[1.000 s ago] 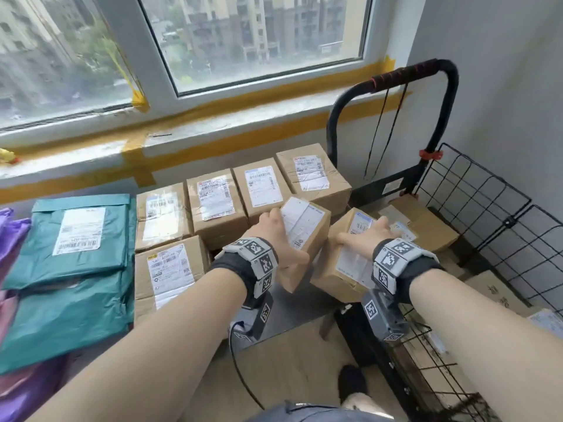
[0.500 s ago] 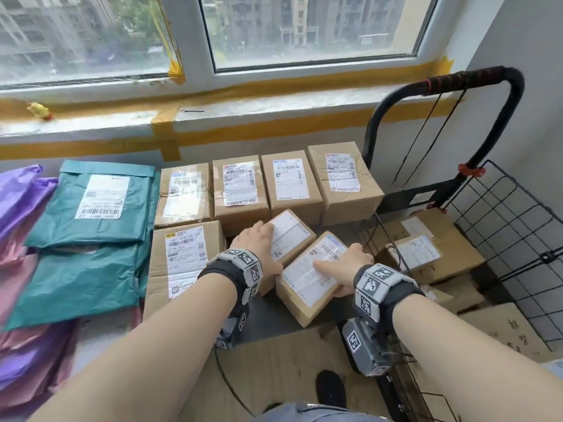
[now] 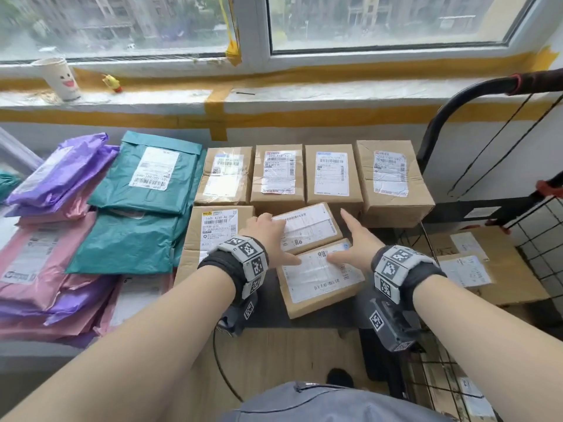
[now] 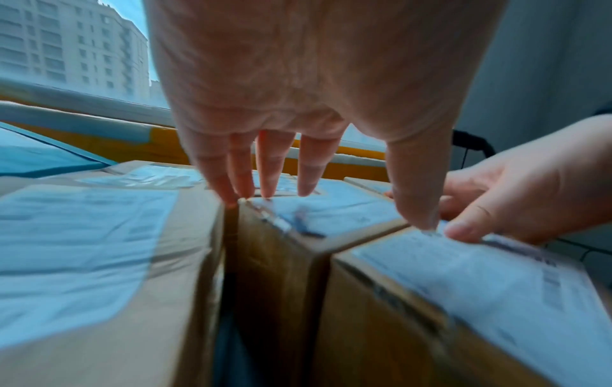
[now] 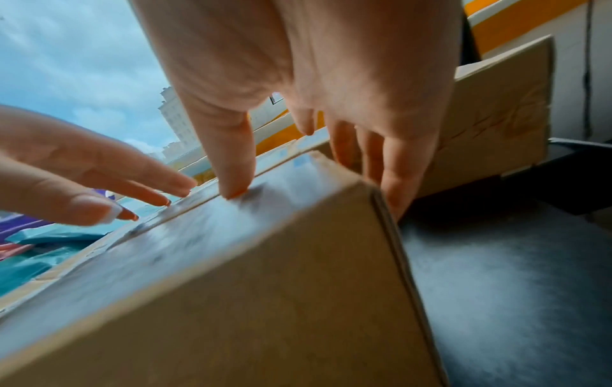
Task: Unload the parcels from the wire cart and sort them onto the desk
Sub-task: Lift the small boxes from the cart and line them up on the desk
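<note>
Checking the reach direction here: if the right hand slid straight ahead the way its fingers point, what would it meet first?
Probably the back row: the right hand points away from the body toward the box third from the left. Depth is unclear, so this is a guess.

Desk, dark top: four labelled brown cartons in a back row, one larger carton in front at left, two small cartons side by side at front, far one and near one, both skewed, touching along one edge. Teal mailers and purple/pink mailers stacked left of the cartons. Wire cart at right holds more labelled cartons.
</note>
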`<state>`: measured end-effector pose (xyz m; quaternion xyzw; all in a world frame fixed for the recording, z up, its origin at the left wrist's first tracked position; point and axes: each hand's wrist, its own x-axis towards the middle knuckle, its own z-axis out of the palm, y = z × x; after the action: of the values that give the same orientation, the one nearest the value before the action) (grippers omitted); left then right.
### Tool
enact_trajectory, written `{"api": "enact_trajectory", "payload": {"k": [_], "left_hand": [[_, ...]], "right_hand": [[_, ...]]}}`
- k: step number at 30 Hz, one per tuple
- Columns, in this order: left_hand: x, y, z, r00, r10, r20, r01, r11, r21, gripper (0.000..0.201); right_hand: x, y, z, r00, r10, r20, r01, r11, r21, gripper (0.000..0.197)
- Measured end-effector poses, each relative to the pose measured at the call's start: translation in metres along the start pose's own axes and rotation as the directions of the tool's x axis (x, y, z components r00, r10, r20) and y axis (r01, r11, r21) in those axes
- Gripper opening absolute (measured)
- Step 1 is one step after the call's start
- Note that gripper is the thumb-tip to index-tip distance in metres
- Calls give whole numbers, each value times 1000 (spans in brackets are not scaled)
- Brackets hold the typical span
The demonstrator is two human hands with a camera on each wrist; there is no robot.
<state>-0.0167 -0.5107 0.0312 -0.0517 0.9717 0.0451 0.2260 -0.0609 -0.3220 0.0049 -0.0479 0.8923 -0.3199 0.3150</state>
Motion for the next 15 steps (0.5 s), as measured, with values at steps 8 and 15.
{"api": "enact_trajectory", "payload": {"k": [8,15], "left_hand": [[-20,-7,25,1000,-14,-22,17,988,155,107],[-24,-21,34,990,-125,60,127,992,-29,118]], "right_hand": [[-1,-12,21,995,-101,-13,101,995,-5,93],[-6,-15,41,994,-45,-95,46,999,1,90]]}}
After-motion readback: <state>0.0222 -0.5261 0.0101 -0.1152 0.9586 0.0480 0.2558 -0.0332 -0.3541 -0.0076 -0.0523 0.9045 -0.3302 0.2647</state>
